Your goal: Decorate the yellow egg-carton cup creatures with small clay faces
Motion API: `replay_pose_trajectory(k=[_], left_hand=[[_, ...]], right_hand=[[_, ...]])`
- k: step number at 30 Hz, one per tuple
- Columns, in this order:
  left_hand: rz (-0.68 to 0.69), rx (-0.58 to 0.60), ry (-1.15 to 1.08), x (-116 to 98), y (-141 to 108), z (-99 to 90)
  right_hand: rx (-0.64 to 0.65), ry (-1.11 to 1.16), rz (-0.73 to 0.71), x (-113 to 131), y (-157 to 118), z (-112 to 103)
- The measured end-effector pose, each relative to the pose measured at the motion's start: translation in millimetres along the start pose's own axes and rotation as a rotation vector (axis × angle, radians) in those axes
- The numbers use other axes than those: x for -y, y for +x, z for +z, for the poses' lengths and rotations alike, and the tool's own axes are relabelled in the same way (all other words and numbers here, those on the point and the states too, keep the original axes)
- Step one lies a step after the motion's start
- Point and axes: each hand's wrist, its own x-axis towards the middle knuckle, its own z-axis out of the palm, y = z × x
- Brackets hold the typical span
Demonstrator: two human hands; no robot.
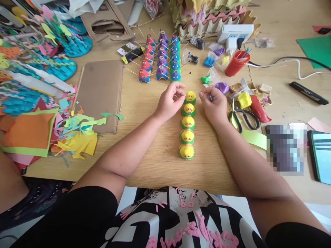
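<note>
A caterpillar made of egg-carton cups lies lengthwise in front of me, green with yellow domed tops. Its farthest cup carries a small smiling face, and coloured dots mark the others. My left hand is just left of that face, fingers curved and apart, with nothing visible in it; whether it touches the cup I cannot tell. On the other side my right hand is closed, with a bit of a thin blue stick showing between its fingers. Beyond stand finished-looking red, purple and green-blue caterpillars with stick feelers.
To the right lie scissors, bagged clay lumps, a red cup with blue sticks, a marker and a phone. Leftward are cardboard, paper scraps and paper crafts. Egg cartons stand behind.
</note>
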Motion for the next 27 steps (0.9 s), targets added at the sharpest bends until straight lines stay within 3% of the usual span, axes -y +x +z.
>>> replay_pose_trajectory(k=[4,17,27], left_hand=[[0.021,0.002,0.019,0.2,0.1,-0.4],[0.264,0.046,0.299,-3.0,-1.3,1.2],[0.276,0.054,0.393,-7.0,-1.2,2.1]], right_hand=[[0.009,0.009,0.006,-0.6,0.1,0.1],[0.0,0.031,0.054,0.3,0.0,2.0],[0.034,0.014,0.055,-1.9,0.6,3.6]])
